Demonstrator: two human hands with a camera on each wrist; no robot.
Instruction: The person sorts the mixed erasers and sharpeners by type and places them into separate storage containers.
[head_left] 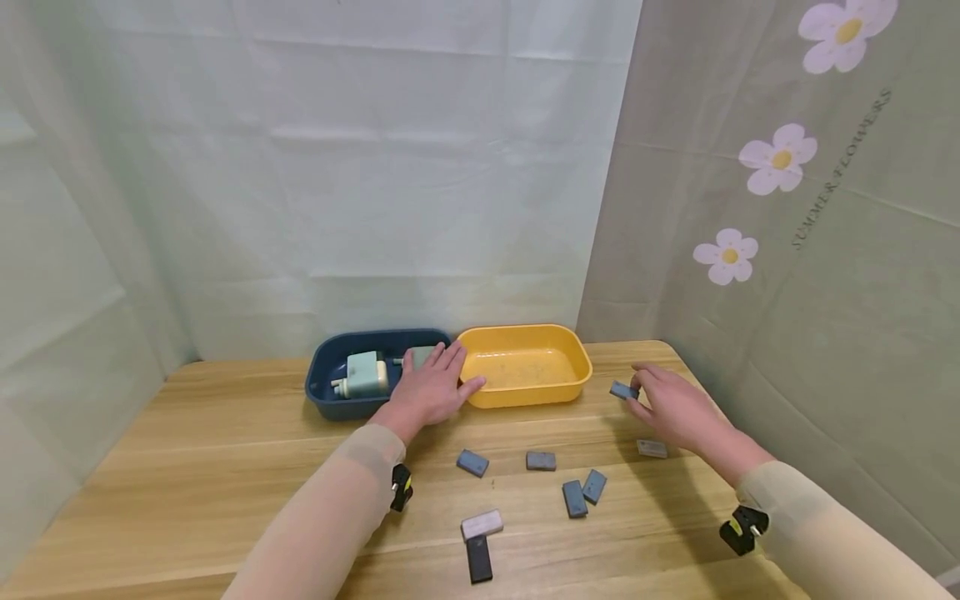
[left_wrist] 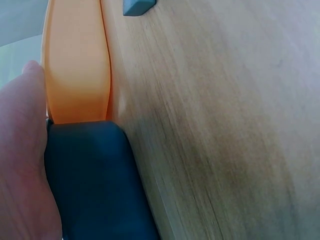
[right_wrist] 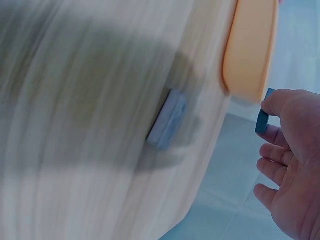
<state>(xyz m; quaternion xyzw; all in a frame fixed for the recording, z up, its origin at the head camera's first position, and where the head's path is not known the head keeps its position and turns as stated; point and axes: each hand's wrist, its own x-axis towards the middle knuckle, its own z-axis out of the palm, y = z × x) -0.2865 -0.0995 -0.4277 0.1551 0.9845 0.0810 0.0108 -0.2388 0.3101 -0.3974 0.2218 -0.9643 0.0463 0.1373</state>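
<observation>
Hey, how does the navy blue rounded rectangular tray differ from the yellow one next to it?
Contents: the navy blue rounded rectangular tray holds greenish boxy objects; the yellow rounded rectangular tray shows none. Place: in the head view, the navy tray sits left, the yellow tray right. Shared: both are open-topped and stand on the wooden table.
</observation>
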